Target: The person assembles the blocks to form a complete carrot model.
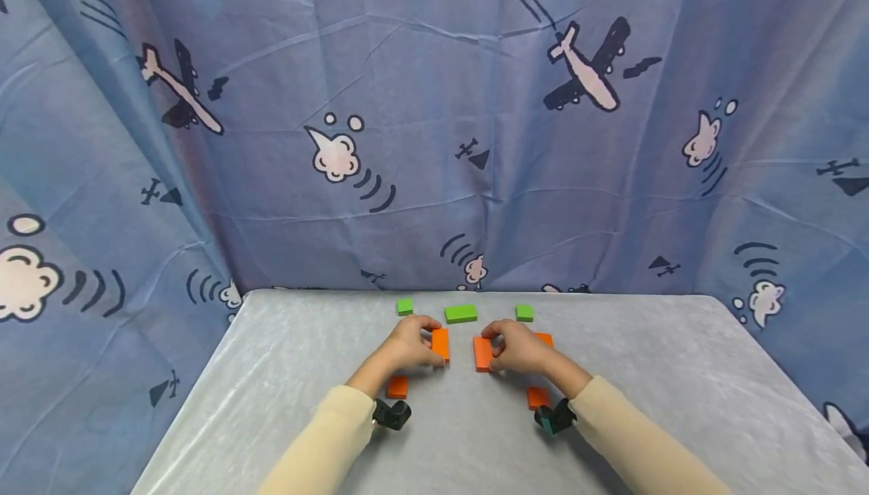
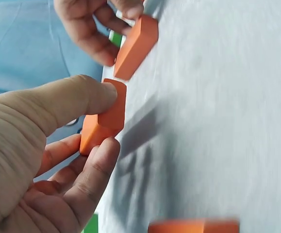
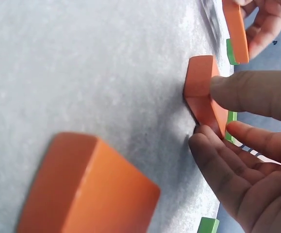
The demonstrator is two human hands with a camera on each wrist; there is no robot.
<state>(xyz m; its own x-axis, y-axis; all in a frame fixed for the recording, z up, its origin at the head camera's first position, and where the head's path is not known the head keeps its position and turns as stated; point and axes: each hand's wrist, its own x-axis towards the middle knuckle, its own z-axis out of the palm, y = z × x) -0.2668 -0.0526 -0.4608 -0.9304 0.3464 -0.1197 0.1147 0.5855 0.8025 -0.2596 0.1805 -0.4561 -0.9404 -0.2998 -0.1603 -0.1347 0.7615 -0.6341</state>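
Note:
Near the table's middle, my left hand (image 1: 412, 344) pinches an orange rectangular block (image 1: 440, 345) between thumb and fingers. In the left wrist view this block (image 2: 112, 114) hangs above the tabletop, its shadow falling to the right. My right hand (image 1: 519, 347) grips a second orange block (image 1: 483, 354) by its ends, thumb on the near end. The right wrist view shows that block (image 3: 206, 92) close over the table. A narrow gap separates the two held blocks in the head view, both standing lengthwise away from me.
Three green blocks line the back: a small one (image 1: 404, 307), a longer one (image 1: 461, 314) and another small one (image 1: 524, 313). Orange blocks lie by the left wrist (image 1: 397, 387), by the right wrist (image 1: 538, 398) and behind the right hand (image 1: 544, 339). A patterned blue curtain (image 1: 421, 238) hangs behind the table (image 1: 679, 374).

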